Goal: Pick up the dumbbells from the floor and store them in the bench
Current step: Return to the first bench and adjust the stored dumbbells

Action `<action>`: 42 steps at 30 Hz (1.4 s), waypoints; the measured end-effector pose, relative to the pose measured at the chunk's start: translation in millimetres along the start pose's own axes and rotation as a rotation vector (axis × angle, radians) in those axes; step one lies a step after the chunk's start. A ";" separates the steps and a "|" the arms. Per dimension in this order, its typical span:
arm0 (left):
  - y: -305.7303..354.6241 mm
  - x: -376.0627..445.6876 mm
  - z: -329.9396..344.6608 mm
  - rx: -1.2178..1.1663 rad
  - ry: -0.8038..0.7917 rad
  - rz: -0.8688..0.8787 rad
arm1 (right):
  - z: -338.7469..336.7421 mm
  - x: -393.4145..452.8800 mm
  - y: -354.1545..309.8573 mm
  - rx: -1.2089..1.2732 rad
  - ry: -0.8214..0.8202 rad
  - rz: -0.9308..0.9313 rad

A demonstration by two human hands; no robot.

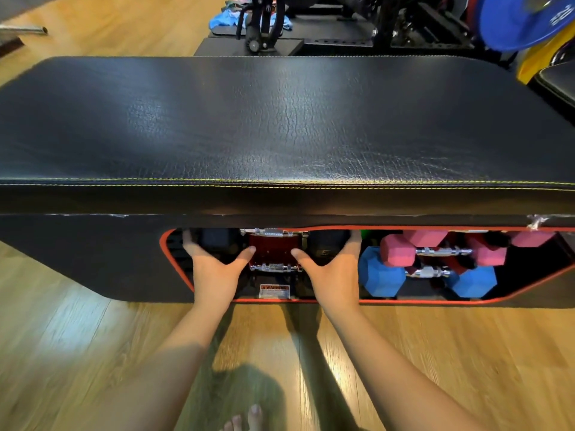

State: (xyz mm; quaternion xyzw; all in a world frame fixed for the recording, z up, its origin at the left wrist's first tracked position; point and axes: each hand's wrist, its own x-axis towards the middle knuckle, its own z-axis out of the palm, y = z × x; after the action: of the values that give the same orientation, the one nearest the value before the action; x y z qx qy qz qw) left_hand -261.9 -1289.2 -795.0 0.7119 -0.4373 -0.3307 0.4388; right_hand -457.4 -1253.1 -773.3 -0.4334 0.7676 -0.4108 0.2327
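Observation:
The black padded bench has a red-rimmed storage opening in its near side. My left hand and my right hand both reach into it. Each lies with spread thumb and straight fingers on one black end of a dumbbell whose chrome handle shows between my thumbs. A second black dumbbell sits just behind it, above a red rack part. To the right inside lie pink dumbbells and blue dumbbells.
Wooden floor runs in front of the bench, with my bare toes at the bottom edge. Behind the bench stand black gym machine frames, a blue weight plate and blue cloth.

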 end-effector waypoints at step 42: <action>-52.3 31.5 44.4 1.099 -0.569 -0.048 | 54.6 20.6 78.6 -0.485 -0.411 0.126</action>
State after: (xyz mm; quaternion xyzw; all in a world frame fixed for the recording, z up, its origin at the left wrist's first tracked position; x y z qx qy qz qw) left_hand -269.9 -1320.6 -863.2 0.7274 -0.6275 -0.2437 -0.1332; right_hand -466.3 -1271.6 -869.0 -0.5017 0.8054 -0.1046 0.2977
